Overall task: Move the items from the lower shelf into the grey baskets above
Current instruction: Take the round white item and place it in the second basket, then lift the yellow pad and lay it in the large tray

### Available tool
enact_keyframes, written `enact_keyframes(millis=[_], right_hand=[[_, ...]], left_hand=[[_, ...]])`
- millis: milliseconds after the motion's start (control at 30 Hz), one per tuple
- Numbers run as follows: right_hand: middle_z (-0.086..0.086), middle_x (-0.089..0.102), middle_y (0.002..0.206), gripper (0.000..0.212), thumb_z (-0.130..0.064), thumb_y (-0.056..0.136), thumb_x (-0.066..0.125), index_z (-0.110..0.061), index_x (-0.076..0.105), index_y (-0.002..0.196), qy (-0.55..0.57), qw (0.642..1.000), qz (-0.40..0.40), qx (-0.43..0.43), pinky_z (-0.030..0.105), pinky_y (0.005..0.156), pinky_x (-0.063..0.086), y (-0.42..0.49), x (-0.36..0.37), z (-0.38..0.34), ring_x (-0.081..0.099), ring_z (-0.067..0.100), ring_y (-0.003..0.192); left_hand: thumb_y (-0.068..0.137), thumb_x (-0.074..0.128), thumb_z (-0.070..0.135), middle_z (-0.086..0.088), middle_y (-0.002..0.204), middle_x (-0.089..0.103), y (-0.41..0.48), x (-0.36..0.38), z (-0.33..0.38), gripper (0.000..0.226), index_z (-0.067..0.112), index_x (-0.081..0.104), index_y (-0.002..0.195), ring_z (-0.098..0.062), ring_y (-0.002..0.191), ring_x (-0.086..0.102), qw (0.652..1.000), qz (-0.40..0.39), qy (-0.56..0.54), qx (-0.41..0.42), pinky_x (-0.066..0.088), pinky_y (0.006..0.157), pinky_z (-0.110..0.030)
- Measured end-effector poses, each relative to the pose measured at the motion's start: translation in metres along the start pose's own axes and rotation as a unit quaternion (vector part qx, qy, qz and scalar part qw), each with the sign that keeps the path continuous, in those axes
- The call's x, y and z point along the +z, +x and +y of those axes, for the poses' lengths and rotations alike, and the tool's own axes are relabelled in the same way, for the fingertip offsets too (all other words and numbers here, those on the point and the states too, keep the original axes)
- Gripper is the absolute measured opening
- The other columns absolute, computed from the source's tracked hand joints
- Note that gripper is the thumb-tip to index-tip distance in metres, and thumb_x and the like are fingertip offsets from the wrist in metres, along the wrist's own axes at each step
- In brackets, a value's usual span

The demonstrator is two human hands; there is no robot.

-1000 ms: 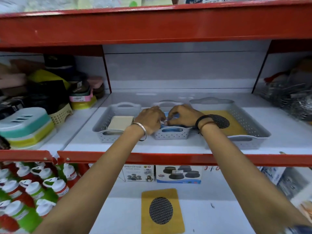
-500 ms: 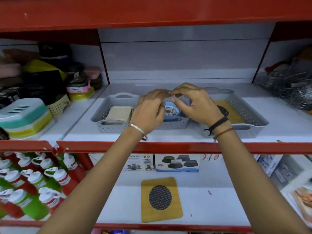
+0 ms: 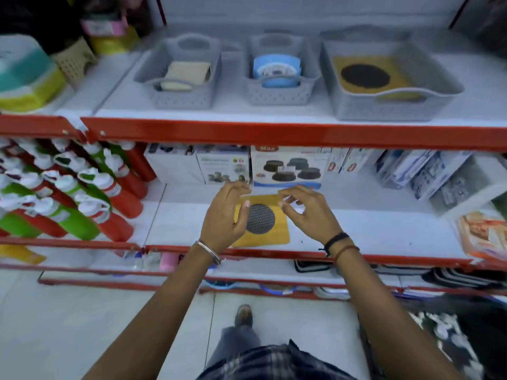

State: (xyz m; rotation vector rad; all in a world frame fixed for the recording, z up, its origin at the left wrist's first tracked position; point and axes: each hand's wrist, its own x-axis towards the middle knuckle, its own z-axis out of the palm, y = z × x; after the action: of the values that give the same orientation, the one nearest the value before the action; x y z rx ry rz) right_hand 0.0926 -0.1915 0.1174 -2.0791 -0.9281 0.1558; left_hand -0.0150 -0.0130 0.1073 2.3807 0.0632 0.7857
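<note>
A yellow mat with a black mesh circle (image 3: 270,231) lies flat on the lower shelf (image 3: 370,229). My left hand (image 3: 225,218) hovers over its left edge and my right hand (image 3: 307,211) over its right edge, both with fingers apart and holding nothing. On the shelf above stand three grey baskets: the left basket (image 3: 178,98) holds a cream block, the middle basket (image 3: 277,96) holds a blue round item (image 3: 275,69), and the large right basket (image 3: 384,106) holds another yellow mat (image 3: 367,75).
Red and green bottles (image 3: 82,204) fill the lower shelf's left side. Boxed goods (image 3: 285,167) stand along its back, with more packets at the right. The red shelf lip (image 3: 274,133) overhangs the lower shelf. Stacked plastic containers (image 3: 27,75) sit upper left.
Both hands have left the middle basket, with the blue round item staying in it, and have come down to the yellow mat on the lower shelf. The view has tilted downward.
</note>
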Motion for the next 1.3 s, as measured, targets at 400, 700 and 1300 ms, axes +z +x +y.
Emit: enact_keyframes(millis=[400, 700, 1300], right_hand=[[0.024, 0.037, 0.143, 0.062, -0.022, 0.087, 0.055, -0.004, 0.030, 0.140, -0.162, 0.943, -0.151, 0.248, 0.049, 0.109, 0.032, -0.029, 0.103, 0.086, 0.034, 0.041, 0.131], [0.017, 0.063, 0.113, 0.032, -0.021, 0.081, 0.066, 0.000, 0.060, 0.105, 0.065, 0.876, 0.006, 0.477, 0.036, 0.090, 0.048, 0.012, 0.085, 0.090, 0.059, 0.031, 0.105], [-0.001, 0.064, 0.091, 0.016, -0.008, 0.081, 0.067, -0.019, 0.056, 0.084, 0.178, 0.982, 0.015, 0.066, 0.030, 0.078, 0.051, -0.028, -0.055, -0.028, 0.060, 0.016, 0.081]], left_hand=[[0.092, 0.044, 0.016, -0.028, 0.129, 0.044, -0.068, 0.076, -0.079, 0.049, -0.005, 0.033, 0.135, -0.044, 0.116, 0.044, 0.908, -0.233, 0.152, -0.314, 0.040, 0.093, -0.051], [0.077, 0.066, 0.010, -0.015, 0.087, 0.061, -0.024, 0.079, -0.074, 0.007, 0.004, 0.063, 0.078, -0.029, 0.083, 0.057, 0.804, -0.106, -0.115, -0.574, 0.044, 0.073, -0.033], [0.076, 0.064, 0.036, -0.001, 0.085, 0.066, -0.036, -0.033, 0.054, 0.025, 0.018, 0.053, 0.091, -0.018, 0.081, 0.065, 0.939, 0.122, -0.211, -0.242, 0.053, 0.067, -0.033]])
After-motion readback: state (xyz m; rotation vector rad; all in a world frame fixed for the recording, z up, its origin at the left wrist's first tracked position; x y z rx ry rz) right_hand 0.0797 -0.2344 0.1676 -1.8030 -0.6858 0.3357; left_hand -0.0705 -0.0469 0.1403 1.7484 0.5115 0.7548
